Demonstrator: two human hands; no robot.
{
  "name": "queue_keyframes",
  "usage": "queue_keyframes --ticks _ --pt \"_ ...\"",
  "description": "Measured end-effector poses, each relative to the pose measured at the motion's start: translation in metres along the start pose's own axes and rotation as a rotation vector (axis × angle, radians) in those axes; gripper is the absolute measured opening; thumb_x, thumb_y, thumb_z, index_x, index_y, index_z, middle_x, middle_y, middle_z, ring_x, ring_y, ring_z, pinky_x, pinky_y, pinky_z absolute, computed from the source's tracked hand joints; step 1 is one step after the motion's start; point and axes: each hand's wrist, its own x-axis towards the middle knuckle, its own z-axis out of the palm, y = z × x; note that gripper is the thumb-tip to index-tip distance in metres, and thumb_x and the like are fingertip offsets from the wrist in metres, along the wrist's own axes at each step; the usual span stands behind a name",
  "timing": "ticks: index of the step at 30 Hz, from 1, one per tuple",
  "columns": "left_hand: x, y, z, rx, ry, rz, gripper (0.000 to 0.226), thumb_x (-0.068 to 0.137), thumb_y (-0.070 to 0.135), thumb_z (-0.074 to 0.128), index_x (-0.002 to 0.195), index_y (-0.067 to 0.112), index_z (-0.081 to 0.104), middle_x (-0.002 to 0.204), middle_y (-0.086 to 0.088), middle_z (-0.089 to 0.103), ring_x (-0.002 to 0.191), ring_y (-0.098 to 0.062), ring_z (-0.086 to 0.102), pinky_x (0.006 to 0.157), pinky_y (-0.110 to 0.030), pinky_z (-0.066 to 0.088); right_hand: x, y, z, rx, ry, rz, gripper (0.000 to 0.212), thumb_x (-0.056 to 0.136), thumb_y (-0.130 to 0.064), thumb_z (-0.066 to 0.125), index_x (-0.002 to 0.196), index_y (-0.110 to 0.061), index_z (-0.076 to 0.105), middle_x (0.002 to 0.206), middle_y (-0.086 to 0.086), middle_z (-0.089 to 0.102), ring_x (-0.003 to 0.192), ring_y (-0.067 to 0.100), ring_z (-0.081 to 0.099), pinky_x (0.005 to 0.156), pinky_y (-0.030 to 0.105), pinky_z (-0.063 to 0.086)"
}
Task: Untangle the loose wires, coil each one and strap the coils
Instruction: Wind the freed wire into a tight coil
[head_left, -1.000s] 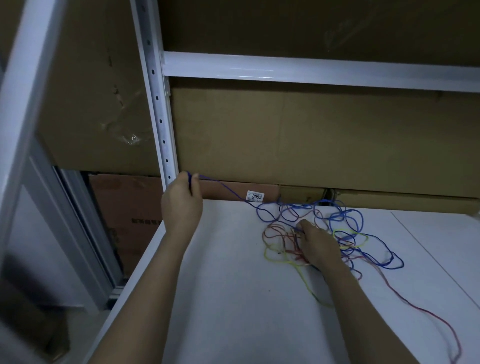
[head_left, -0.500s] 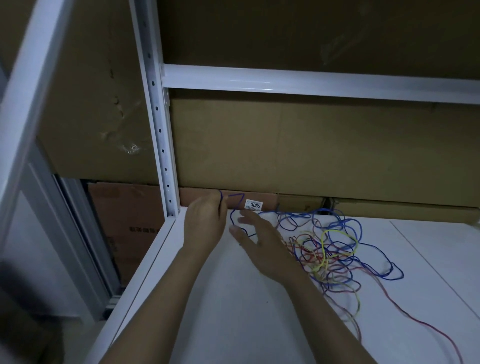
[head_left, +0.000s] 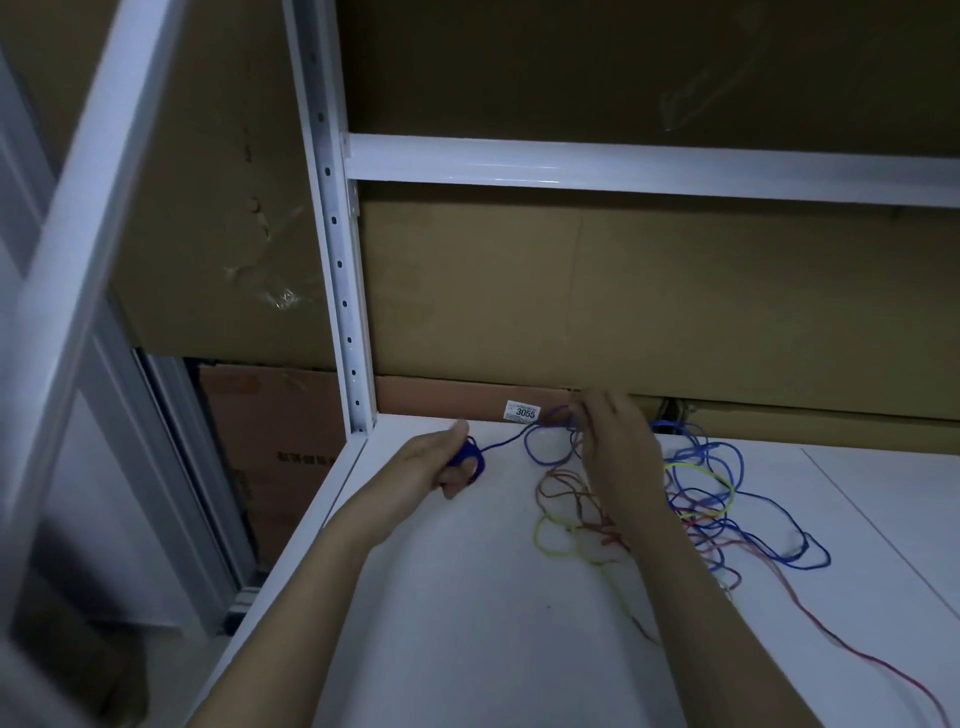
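Now the left hand (head_left: 441, 462) grips a small blue wire (head_left: 506, 441) coil; the right hand's (head_left: 615, 452) fingers (head_left: 584, 421) seemingly pinch its strand above the counter (head_left: 467, 623).

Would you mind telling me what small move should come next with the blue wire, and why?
Probably the right hand should feed another loop of the blue wire to the left hand. The left hand already grips a small blue coil, and most of that wire lies tangled with the red and yellow wires.

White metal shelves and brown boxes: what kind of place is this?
Probably a storeroom or warehouse. White metal racking with a perforated upright stands against large brown cardboard boxes, one with a numbered sticker label, and the hands work on a white shelf board.
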Motion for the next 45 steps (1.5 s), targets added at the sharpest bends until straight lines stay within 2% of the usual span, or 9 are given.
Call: queue_keyframes --ticks 7,13,18,24,29,31,36,40,45 --pt "-0.001 0.027 0.021 -0.816 0.083 0.086 0.039 0.104 0.021 0.034 0.089 0.001 0.065 0.062 -0.001 0.060 0.059 -0.010 0.058 0.065 -0.020 0.052 -0.034 -0.028 0.028 -0.101 -0.181 -0.339 0.041 0.047 0.005 0.082 0.083 -0.009 0.072 0.067 0.008 0.054 0.062 0.025 0.055 0.045 0.024 0.037" --pt "0.013 0.018 0.035 -0.338 0.369 0.037 0.031 0.102 0.011 0.036 0.084 0.016 0.060 0.094 -0.001 0.064 0.092 -0.014 0.060 0.083 -0.016 0.045 -0.062 -0.036 0.019 0.021 -0.139 -0.565 0.021 0.072 -0.001 0.072 0.092 -0.004 0.072 0.071 0.007 0.062 0.077 0.029 0.060 0.068 0.031 0.052" --pt "0.011 -0.009 0.040 0.326 0.140 0.225 0.033 0.105 0.021 0.033 0.115 0.012 0.062 0.110 0.005 0.062 0.102 -0.011 0.056 0.088 -0.013 0.041 -0.056 -0.031 0.001 0.123 -0.022 -0.557 0.012 0.089 -0.010 0.060 0.090 -0.005 0.071 0.074 0.007 0.063 0.080 0.028 0.057 0.071 0.033 0.049" --pt "0.007 -0.015 0.042 0.517 0.015 0.168 0.044 0.103 0.032 0.030 0.065 0.030 0.052 0.061 0.018 0.056 0.058 0.003 0.049 0.056 -0.013 0.035 -0.031 -0.013 -0.014 0.413 -0.110 -0.131 0.026 0.073 -0.022 0.078 0.092 -0.013 0.063 0.080 0.001 0.056 0.084 0.010 0.049 0.067 0.018 0.038" --pt "0.006 -0.012 0.036 0.195 -0.010 0.111 0.052 0.103 0.032 0.037 0.053 0.030 0.052 0.052 0.012 0.048 0.051 -0.005 0.041 0.055 -0.017 0.032 -0.024 -0.002 -0.015 0.706 -0.421 0.237 0.023 0.079 -0.025 0.076 0.092 -0.028 0.057 0.068 0.003 0.053 0.061 0.007 0.049 0.058 0.014 0.038" --pt "0.006 -0.009 0.028 0.139 0.037 0.131 0.054 0.103 0.032 0.038 0.050 0.031 0.052 0.051 0.010 0.047 0.050 -0.005 0.041 0.057 -0.014 0.034 -0.027 0.004 -0.014 0.788 -0.435 0.287 0.007 0.088 -0.020 0.066 0.082 -0.019 0.063 0.059 0.005 0.048 0.053 0.007 0.042 0.054 0.018 0.034" --pt "0.012 0.004 0.004 -0.154 0.376 0.067 0.055 0.099 0.027 0.043 0.045 0.027 0.048 0.048 0.008 0.042 0.044 -0.007 0.035 0.058 -0.026 0.029 -0.047 0.021 -0.004 0.925 -0.535 0.444 0.032 0.098 -0.019 0.049 0.067 -0.016 0.055 0.047 0.003 0.033 0.042 0.012 0.025 0.046 0.025 0.020" --pt "0.009 0.008 0.007 -0.425 0.310 0.059 0.039 0.102 0.024 0.042 0.063 0.018 0.041 0.050 0.007 0.035 0.047 -0.009 0.028 0.056 -0.023 0.031 -0.046 0.026 0.004 0.624 -0.446 0.413 0.037 0.099 -0.024 0.048 0.064 -0.033 0.052 0.052 0.003 0.043 0.049 0.019 0.038 0.051 0.029 0.025" --pt "0.014 0.020 0.034 -0.810 0.117 0.098 0.032 0.101 0.022 0.039 0.082 0.006 0.058 0.058 0.001 0.054 0.055 -0.010 0.053 0.064 -0.018 0.050 -0.037 0.006 0.017 -0.192 -0.491 0.130 0.022 0.100 -0.026 0.037 0.105 -0.022 0.058 0.096 0.005 0.067 0.096 0.028 0.057 0.074 0.035 0.037"
